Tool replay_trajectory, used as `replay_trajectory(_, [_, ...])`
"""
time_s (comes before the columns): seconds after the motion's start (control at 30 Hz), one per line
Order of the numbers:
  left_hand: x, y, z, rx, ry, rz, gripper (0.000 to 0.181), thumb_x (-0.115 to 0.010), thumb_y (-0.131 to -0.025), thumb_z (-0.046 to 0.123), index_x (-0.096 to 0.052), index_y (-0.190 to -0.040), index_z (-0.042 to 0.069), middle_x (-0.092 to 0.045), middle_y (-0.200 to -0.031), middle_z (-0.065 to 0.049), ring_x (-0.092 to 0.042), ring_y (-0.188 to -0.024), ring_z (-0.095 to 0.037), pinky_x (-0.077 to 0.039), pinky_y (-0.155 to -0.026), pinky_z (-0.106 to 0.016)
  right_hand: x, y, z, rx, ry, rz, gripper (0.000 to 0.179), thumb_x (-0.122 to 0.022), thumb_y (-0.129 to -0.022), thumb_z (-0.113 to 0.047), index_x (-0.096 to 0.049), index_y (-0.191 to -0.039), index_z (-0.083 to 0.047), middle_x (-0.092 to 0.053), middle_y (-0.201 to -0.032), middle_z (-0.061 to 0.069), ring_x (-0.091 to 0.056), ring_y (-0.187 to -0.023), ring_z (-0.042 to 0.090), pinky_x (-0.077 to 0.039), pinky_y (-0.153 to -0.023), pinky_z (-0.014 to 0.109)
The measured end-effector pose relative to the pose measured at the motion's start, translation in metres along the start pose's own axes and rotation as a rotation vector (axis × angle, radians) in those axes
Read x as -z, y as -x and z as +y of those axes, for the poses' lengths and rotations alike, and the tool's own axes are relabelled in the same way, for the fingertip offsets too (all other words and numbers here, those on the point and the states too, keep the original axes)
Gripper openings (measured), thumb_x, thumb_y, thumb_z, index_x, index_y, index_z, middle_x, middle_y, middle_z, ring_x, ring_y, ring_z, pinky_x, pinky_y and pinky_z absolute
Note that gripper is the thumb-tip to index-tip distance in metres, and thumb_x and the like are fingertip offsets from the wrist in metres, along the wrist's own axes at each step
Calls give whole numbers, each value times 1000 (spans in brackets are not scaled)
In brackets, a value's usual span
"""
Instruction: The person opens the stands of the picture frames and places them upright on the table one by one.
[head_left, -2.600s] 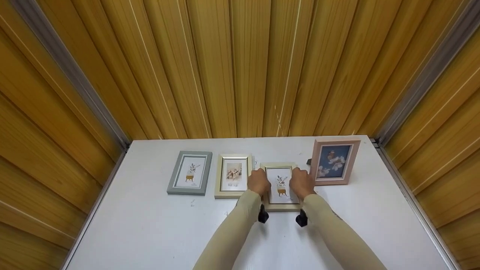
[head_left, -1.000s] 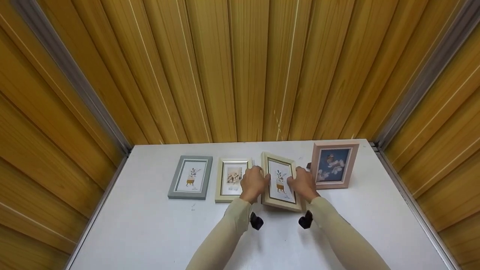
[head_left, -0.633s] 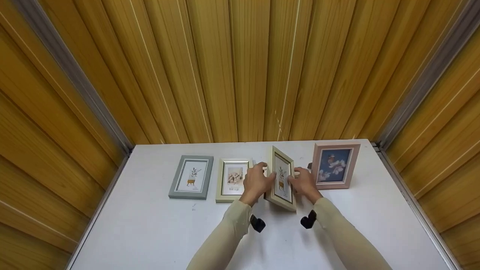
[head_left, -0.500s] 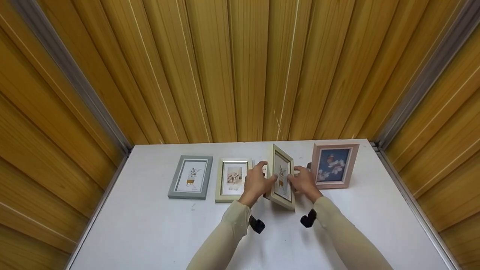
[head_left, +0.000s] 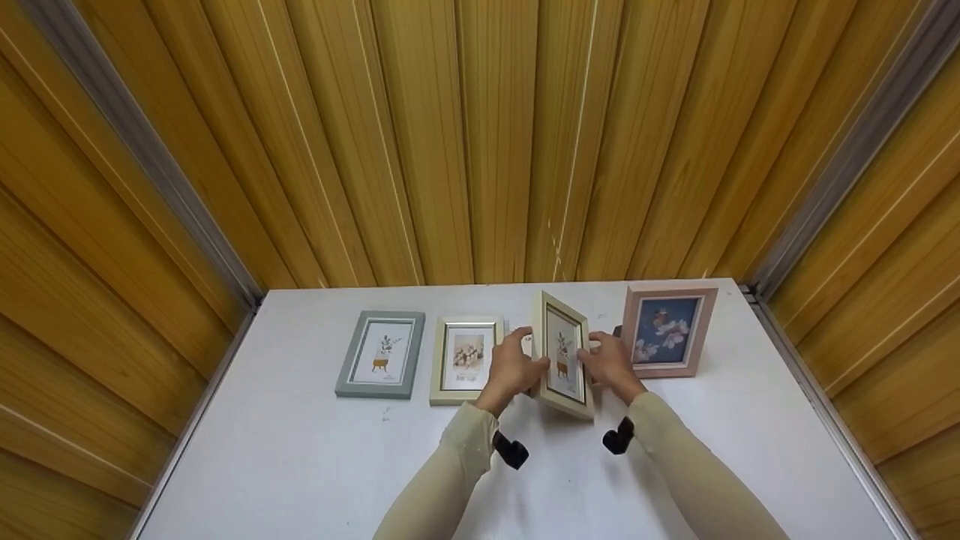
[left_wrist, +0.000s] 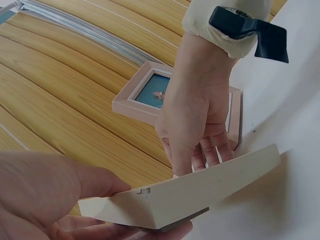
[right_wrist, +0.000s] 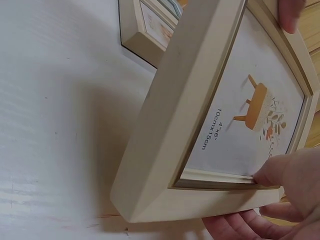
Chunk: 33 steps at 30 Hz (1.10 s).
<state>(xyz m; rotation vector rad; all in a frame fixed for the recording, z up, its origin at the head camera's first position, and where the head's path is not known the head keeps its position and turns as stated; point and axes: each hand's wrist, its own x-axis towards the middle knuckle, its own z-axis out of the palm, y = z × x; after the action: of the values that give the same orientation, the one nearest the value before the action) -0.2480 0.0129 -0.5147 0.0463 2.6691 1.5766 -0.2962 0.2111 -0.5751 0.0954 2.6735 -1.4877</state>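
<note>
A cream photo frame is held between both hands, tilted with its left side raised and its picture turned to the right. My left hand grips the left side, thumb on one face and fingers behind. On the opposite side, my right hand pinches the border, thumb at the front and fingers underneath. A plant print marked 4"x6" shows behind the glazing in the right wrist view. Shadow falls on the white table below; whether a lower corner touches it I cannot tell.
A pink frame stands upright just right of my right hand. To the left lie a cream frame with a flower picture, partly behind my left hand, and a grey-green frame. The white table ends at wood-look panels.
The held frame lay facing up at first; its left side has since risen, turning the picture to the right. My hands changed grip along its sides. Over the last half second, little moved.
</note>
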Motion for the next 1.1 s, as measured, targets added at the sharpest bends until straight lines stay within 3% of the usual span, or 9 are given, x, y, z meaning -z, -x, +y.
replay_trajectory(0.1, [1, 1, -1, 1, 40, -5, 58, -77, -87, 5, -57, -141, 3, -72, -73, -9, -66, -53, -12, -55, -44, -28, 1, 0, -2, 18, 37, 1, 48, -62, -97, -9, -53, -139, 11, -69, -114, 32, -73, -95, 35, -61, -73, 39])
replay_trajectory(0.23, [5, 2, 2, 5, 90, -1, 57, -74, -87, 3, -57, -142, 3, -73, -74, -10, -67, -51, -13, -54, -42, -29, 7, 0, -13, 27, 107, -38, 57, -58, -101, -14, -41, -148, 13, -67, -119, 33, -73, -97, 35, -61, -77, 40])
replay_trajectory(0.33, [10, 2, 5, -8, 93, 30, 57, -74, -87, 2, -58, -141, 3, -73, -73, -11, -67, -51, -14, -54, -41, -30, 15, -1, -32, 56, 195, -59, 61, -55, -103, -18, -34, -152, 13, -69, -115, 30, -72, -86, 29, -59, -73, 40])
replay_trajectory(0.5, [11, 2, 9, -16, 111, 77, 58, -74, -87, 1, -58, -142, 5, -75, -81, -13, -70, -57, -16, -54, -42, -30, 29, -3, -74, 139, 329, -52, 63, -57, -103, -25, -37, -154, 5, -74, -102, 19, -67, -73, 23, -55, -72, 42])
replay_trajectory(0.7, [5, 3, 11, -27, 99, 135, 59, -75, -85, 2, -59, -141, 5, -76, -93, -16, -71, -66, -15, -56, -51, -29, 31, -6, -121, 192, 344, -132, 65, -58, -104, -30, -33, -158, -4, -68, -121, 25, -70, -100, 35, -57, -85, 50])
replay_trajectory(0.83, [0, 4, 13, -34, 61, 155, 60, -77, -85, 4, -58, -142, 5, -76, -88, -12, -68, -64, -12, -54, -53, -26, 26, -8, -143, 184, 357, -172, 68, -58, -104, -32, -30, -160, -7, -58, -138, 28, -64, -116, 39, -55, -93, 53])
replay_trajectory(0.93, [-4, 5, 15, -32, 46, 157, 62, -76, -85, 5, -57, -143, 5, -75, -82, -8, -65, -62, -10, -51, -52, -25, 22, -9, -154, 176, 385, -195, 69, -59, -103, -32, -29, -160, -7, -53, -145, 27, -62, -117, 39, -56, -91, 51])
replay_trajectory(1.1, [-6, 7, 17, -58, 85, 159, 59, -75, -85, 3, -59, -142, 6, -77, -91, -12, -69, -67, -11, -55, -55, -26, 19, -12, -162, 195, 404, -209, 65, -62, -103, -29, -36, -157, -6, -54, -144, 26, -63, -116, 39, -60, -82, 48])
